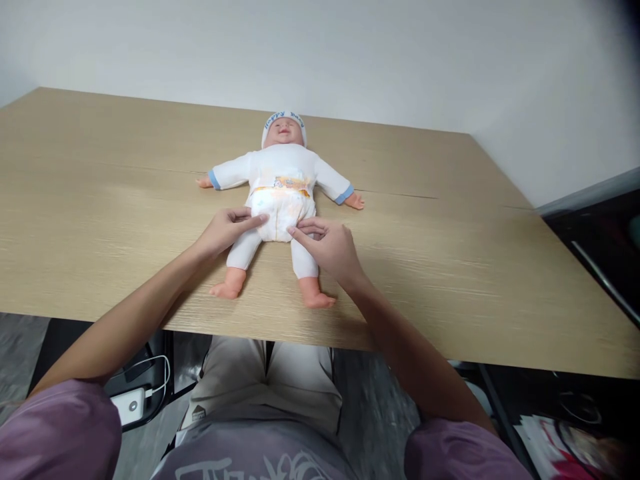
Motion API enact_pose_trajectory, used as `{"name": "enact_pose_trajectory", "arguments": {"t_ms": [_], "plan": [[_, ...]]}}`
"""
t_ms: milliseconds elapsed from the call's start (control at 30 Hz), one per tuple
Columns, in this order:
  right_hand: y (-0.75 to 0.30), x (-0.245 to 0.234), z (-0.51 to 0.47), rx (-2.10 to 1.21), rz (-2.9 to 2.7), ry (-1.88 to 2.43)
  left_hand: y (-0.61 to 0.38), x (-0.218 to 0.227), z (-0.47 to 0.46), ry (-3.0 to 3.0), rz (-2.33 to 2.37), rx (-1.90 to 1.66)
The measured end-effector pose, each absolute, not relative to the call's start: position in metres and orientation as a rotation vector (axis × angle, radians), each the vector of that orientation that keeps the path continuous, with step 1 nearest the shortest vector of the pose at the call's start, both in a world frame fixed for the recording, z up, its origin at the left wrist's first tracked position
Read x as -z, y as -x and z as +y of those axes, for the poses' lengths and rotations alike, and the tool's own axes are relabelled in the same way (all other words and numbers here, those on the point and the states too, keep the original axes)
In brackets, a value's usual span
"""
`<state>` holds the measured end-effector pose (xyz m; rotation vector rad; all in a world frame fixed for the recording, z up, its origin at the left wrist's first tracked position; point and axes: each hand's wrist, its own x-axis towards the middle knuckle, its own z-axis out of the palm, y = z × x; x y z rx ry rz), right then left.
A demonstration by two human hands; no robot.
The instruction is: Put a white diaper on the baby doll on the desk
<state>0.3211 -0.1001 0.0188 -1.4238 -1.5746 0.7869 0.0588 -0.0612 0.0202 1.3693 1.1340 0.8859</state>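
Observation:
A baby doll (pixel 283 160) in a white suit with blue cuffs and a printed white cap lies on its back, head toward the wall, arms spread. Around its hips is a white diaper (pixel 278 208) with an orange-edged printed waistband. At the diaper's left leg edge, my left hand (pixel 231 228) pinches with thumb on top and fingers at the side. My right hand (pixel 327 245) does the same at the right leg edge, its thumb and fingertips closed on the diaper. The doll's bare feet point toward me.
The doll lies on a wide light wood table (pixel 125 233) with a thin seam across it, backed by a white wall (pixel 350 60). A white device with a cable (pixel 131 407) sits below the front edge at left. A black object (pixel 600 227) borders the right side.

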Motion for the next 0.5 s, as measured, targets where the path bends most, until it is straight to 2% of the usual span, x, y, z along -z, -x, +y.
{"name": "enact_pose_trajectory", "arguments": {"t_ms": [233,500], "plan": [[-0.31,-0.008,-0.094,-0.773,-1.629,1.375,-0.062,-0.022,-0.062,-1.321,1.042,-0.865],[-0.308,0.004,-0.088,-1.177,-1.296,1.185,-0.066,-0.021,-0.063,-1.21,1.018,-0.918]]}}
